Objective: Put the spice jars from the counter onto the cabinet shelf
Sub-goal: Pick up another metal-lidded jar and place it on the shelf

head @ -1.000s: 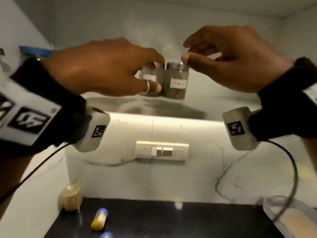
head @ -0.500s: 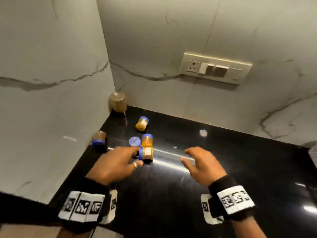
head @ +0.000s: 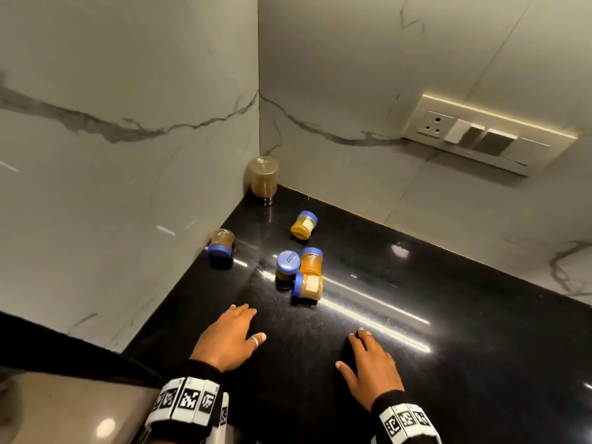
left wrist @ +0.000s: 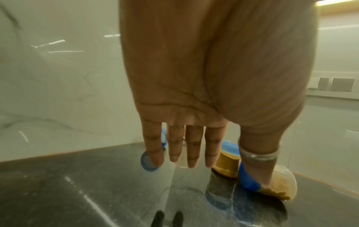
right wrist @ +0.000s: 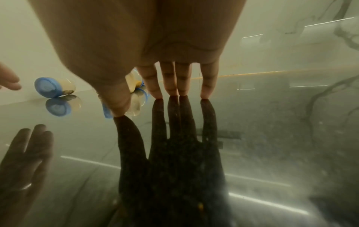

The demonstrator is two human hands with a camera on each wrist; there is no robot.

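Several small blue-lidded spice jars lie on the black counter. Three form a cluster: one upright jar, one jar behind it, one jar on its side. Another jar lies further back. One jar stands lid-down by the left wall, also seen as the lid-down jar. My left hand hovers with flat, straight fingers short of the cluster, holding nothing. My right hand is empty too, its fingertips touching the counter.
A bigger brown jar stands upside down on its metal lid in the corner. Marble walls close off the left and back. A switch plate sits on the back wall. The counter stretches away to the right.
A second ago both hands were up at two steel-lidded jars on the shelf. They came down to the counter, and since half a second ago have drawn back from the cluster.
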